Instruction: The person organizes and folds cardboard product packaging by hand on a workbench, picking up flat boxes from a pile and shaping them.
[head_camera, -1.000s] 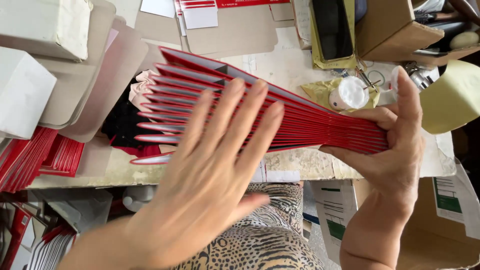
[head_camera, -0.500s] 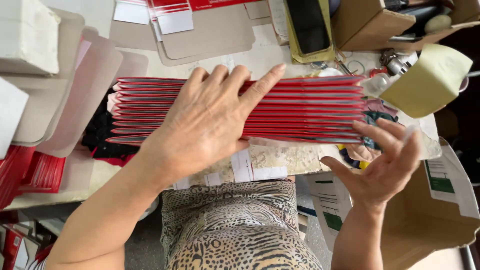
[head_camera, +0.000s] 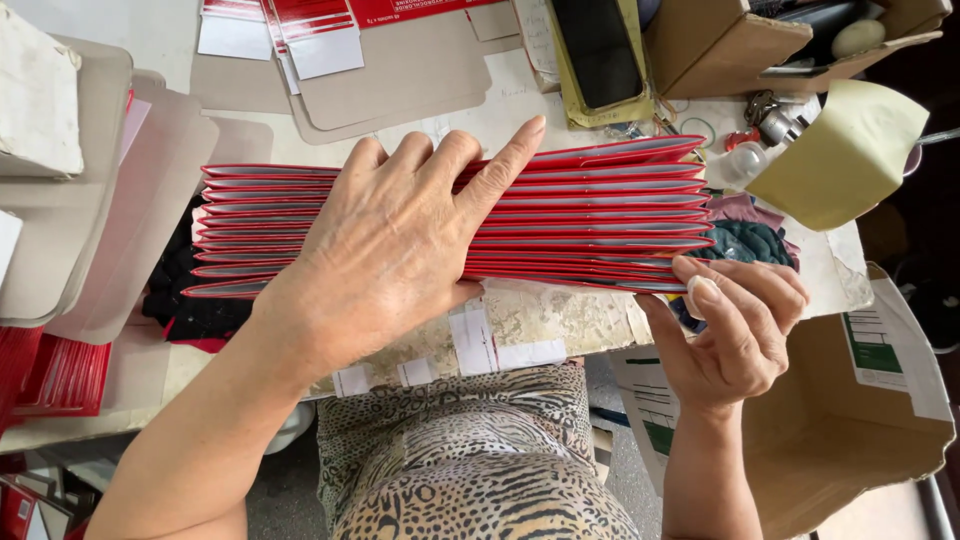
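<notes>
Pressing flat on a fanned stack of red folded cartons (head_camera: 590, 215), the left hand (head_camera: 385, 250) lies palm down with its fingers spread across the glossy, stepped edges. That stack stretches left to right along the middle of the worn, mottled tabletop (head_camera: 560, 315), each thin cardboard layer showing a pale rim. At the stack's right end the right hand (head_camera: 735, 325) curls loosely, fingertips pinching the nearest carton's corner. Far behind lie flat grey-brown cardboard blanks (head_camera: 400, 85) and a dark phone (head_camera: 600, 50) on a yellow-green sleeve. To the far right sits an open brown cardboard box (head_camera: 720, 50) beside a pale yellow sheet (head_camera: 845, 150). More red cartons (head_camera: 60, 375) rest at the near left, over black cloth (head_camera: 180, 290).
</notes>
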